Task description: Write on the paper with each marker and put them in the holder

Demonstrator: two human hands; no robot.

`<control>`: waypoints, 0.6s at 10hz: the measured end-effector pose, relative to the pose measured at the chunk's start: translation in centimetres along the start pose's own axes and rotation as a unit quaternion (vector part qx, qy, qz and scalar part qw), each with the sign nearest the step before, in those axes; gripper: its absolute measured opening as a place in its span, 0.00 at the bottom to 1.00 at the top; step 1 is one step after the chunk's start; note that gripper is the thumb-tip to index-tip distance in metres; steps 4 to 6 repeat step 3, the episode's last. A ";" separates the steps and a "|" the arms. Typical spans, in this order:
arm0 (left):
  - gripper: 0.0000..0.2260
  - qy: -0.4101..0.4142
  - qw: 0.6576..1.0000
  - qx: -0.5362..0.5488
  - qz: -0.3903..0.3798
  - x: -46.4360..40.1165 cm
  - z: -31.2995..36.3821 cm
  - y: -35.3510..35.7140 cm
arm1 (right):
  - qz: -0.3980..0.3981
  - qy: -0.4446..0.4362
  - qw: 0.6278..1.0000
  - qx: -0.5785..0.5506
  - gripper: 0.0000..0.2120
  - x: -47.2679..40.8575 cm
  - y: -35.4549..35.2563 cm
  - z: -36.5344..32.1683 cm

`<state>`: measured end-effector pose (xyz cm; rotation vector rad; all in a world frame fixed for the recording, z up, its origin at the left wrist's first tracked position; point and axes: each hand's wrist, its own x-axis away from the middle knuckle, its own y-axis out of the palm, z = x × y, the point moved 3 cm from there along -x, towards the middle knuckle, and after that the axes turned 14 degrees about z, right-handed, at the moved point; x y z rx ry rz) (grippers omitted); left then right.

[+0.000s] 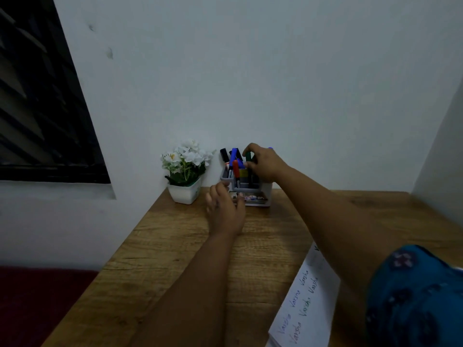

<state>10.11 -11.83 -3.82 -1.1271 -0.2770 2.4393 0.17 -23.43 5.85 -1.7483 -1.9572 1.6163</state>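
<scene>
Nearest, at the right edge of the table (175,246), lies the paper (308,309), already carrying rows of the same word in several colours. Further in, the left hand (225,209) presses against the near-left side of the holder (253,194), fingers curled onto its wall to steady it. Above it the right hand (263,161) pinches the green marker (248,161) by its cap end, the barrel already standing down inside a compartment. Black, blue and red markers stand beside it. To finish this well, I'd say lower the green one straight until it bottoms out, keep the left hand bracing so the light holder doesn't tip toward the flower pot (185,191) just to its left, then let go cleanly without knocking the neighbouring caps.
</scene>
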 end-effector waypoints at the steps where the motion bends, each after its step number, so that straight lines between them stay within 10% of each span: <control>1: 0.18 -0.008 1.000 0.006 -0.005 -0.2 -0.4 0.3 | -0.018 0.011 1.000 -0.022 0.16 -0.6 0.9 -0.1; 6: 0.20 0.027 0.999 -0.018 0.013 0.1 -0.4 0.3 | 0.035 0.005 0.995 -0.088 0.16 1.2 1.0 -0.5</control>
